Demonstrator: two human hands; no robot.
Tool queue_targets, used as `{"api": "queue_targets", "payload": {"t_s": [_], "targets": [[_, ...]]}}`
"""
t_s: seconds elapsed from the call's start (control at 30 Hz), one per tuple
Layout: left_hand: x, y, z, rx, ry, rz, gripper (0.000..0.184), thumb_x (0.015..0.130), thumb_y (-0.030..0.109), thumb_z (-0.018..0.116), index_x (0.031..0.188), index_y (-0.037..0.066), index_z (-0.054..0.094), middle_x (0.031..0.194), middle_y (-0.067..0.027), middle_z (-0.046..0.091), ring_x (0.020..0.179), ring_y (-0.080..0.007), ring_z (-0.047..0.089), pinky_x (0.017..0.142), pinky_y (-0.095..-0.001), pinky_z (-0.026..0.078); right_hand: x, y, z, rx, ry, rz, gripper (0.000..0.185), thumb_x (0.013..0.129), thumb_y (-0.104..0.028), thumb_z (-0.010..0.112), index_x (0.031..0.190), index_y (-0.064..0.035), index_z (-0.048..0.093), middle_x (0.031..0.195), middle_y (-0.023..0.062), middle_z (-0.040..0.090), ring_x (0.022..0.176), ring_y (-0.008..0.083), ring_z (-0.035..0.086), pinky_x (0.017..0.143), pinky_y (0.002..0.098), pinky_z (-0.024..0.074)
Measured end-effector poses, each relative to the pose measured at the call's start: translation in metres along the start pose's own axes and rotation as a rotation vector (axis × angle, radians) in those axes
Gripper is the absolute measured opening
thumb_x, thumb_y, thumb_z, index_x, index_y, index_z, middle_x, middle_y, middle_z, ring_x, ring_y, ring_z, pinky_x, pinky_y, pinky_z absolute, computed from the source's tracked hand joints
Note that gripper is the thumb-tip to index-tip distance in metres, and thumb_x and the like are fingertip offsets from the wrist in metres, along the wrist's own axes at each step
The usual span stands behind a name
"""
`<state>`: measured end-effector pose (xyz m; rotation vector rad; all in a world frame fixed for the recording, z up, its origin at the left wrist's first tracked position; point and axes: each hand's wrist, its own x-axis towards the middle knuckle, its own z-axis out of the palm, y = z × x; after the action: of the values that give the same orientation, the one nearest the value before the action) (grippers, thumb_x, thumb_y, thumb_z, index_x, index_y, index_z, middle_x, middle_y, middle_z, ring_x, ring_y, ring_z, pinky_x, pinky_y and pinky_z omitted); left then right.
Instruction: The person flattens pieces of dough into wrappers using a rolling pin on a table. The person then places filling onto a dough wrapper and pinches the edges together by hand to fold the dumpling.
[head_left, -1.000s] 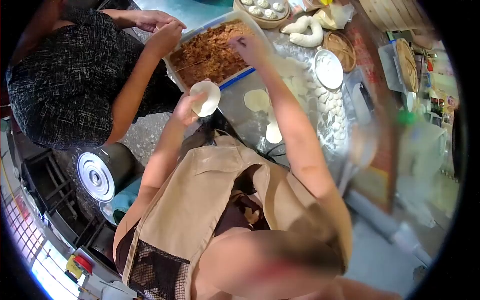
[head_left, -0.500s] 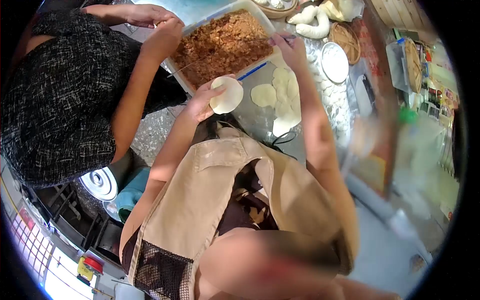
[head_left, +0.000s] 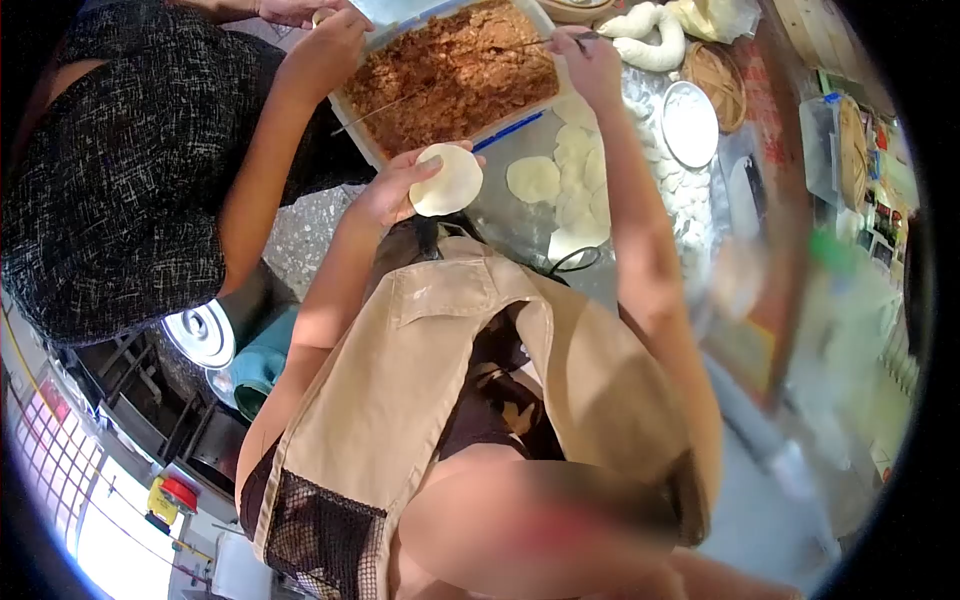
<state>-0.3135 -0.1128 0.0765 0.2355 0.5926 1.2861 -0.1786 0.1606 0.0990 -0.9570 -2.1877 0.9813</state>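
My left hand [head_left: 388, 192] holds a round, flat dough wrapper [head_left: 450, 182], its thumb on top and the fingers beneath. In my right hand [head_left: 594, 72] is a thin stick-like tool [head_left: 528, 45], pointing left over the reddish-brown crumbly filling [head_left: 450, 85]. Whether its tip touches the filling I cannot tell. That filling lies in a rectangular plastic tub [head_left: 360, 140], just beyond my left hand. More dough wrappers [head_left: 580, 180] lie overlapping on the table between my forearms, with a single wrapper [head_left: 533, 179] beside them.
At left, a co-worker in a dark speckled top [head_left: 140, 180] has both hands near the tub's left side. Floured dough pieces [head_left: 690, 205], a white plate [head_left: 690, 124], a thick dough rope [head_left: 660, 45] and a bamboo steamer [head_left: 715, 85] sit at right. A blue strip [head_left: 515, 130] edges the tub.
The view has shifted slightly. My right hand and its tool sit a little higher and farther right in the picture; the wrapper in my left hand is slightly higher and farther left.
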Motion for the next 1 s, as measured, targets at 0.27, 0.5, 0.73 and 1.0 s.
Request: {"api": "queue_targets", "payload": {"t_s": [0.27, 0.5, 0.73, 1.0], "targets": [[0.004, -0.002, 0.013, 0.034, 0.124, 0.023, 0.043, 0.088, 0.013, 0.050, 0.125, -0.006, 0.040, 0.118, -0.0197, 0.053, 0.104, -0.0248, 0.056, 0.087, -0.0333, 0.048, -0.035, -0.020, -0.007, 0.063, -0.105, -0.016, 0.018, 0.083, -0.020, 0.058, 0.083, -0.0048, 0.067, 0.071, 0.0078, 0.066, 0.062, 0.0156, 0.062, 0.060, 0.0268, 0.0478], [0.011, -0.010, 0.017, 0.289, 0.434, -0.008, 0.029, 0.087, 0.008, 0.051, 0.114, -0.003, 0.053, 0.104, -0.0113, 0.062, 0.091, -0.0175, 0.061, 0.079, -0.0303, 0.050, -0.019, 0.001, -0.007, -0.352, -0.073, -0.168, 0.019, 0.080, -0.028, 0.060, 0.081, -0.0109, 0.069, 0.067, 0.0091, 0.064, 0.062, 0.0245, 0.062, 0.060, 0.0331, 0.0474], [0.010, -0.007, 0.019, 0.250, 0.452, 0.007, 0.025, 0.086, 0.007, 0.052, 0.109, -0.003, 0.057, 0.101, -0.0104, 0.063, 0.087, -0.0173, 0.062, 0.076, -0.0295, 0.051, -0.020, -0.008, -0.020, -0.225, 0.014, -0.066, 0.019, 0.084, -0.025, 0.055, 0.082, -0.0113, 0.067, 0.070, 0.0060, 0.066, 0.062, 0.0195, 0.063, 0.056, 0.0304, 0.0463], [0.011, -0.017, 0.014, 0.327, 0.430, 0.027, 0.025, 0.086, 0.006, 0.052, 0.109, -0.003, 0.057, 0.100, -0.0089, 0.063, 0.086, -0.0161, 0.062, 0.076, -0.0294, 0.051, -0.064, -0.025, 0.003, -0.037, -0.193, -0.057, 0.023, 0.082, -0.028, 0.057, 0.076, -0.0089, 0.067, 0.069, 0.0098, 0.064, 0.060, 0.0241, 0.062, 0.057, 0.0339, 0.0472]]}}
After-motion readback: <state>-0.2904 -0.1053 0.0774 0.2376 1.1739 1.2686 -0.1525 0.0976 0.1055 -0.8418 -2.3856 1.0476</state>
